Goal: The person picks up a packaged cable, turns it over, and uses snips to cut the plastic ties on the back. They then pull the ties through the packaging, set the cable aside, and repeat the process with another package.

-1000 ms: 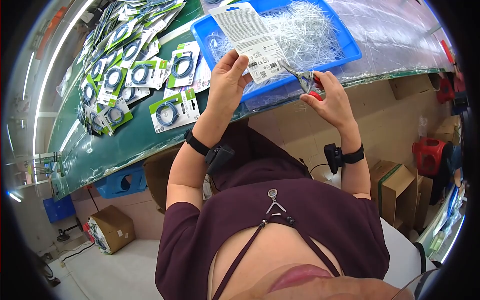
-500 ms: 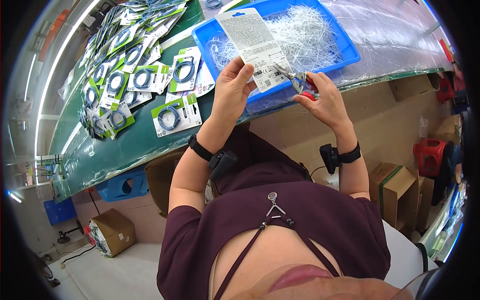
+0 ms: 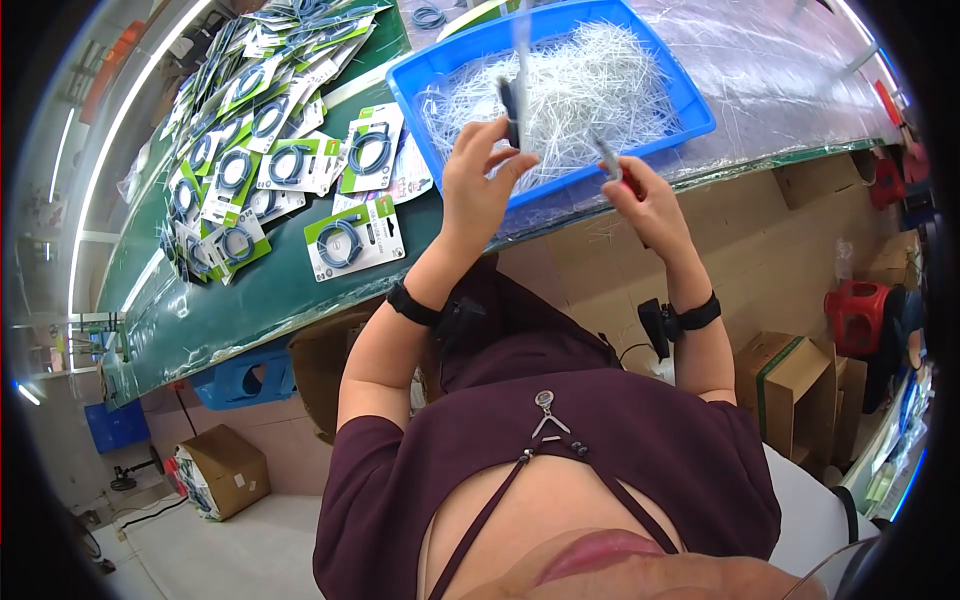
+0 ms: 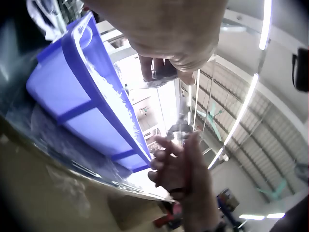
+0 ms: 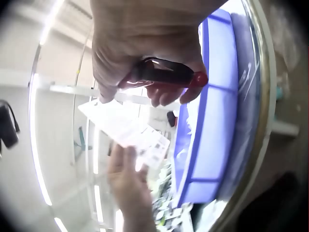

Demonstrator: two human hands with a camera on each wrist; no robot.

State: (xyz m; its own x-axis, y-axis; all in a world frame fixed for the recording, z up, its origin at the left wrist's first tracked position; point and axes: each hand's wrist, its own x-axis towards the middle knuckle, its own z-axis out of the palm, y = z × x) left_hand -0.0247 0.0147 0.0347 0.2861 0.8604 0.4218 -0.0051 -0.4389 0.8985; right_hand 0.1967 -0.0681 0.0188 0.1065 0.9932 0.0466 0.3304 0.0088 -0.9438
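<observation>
My left hand [image 3: 475,190] pinches the lower end of a white retail card [image 5: 123,125]. In the head view that card stands nearly edge-on and blurred above the blue tray [image 3: 555,187], a dark part beside it. With red handles in its grip, my right hand [image 3: 652,208] holds a pair of cutting pliers [image 3: 608,158], their tip pointing up and left over the tray's front rim. A gap separates the pliers from the card in the head view. Thin white plastic strips [image 3: 610,90] fill the tray.
Left of the tray lies a heap of carded cable packs [image 3: 235,170], each with a blue-grey coil. One such pack [image 3: 383,240] lies alone near the green table's [image 3: 290,290] front edge. A loose coil [image 3: 428,17] sits behind the tray.
The card has turned from its printed back facing up to nearly edge-on. The pliers have moved off its lower corner, and my right hand has dropped slightly.
</observation>
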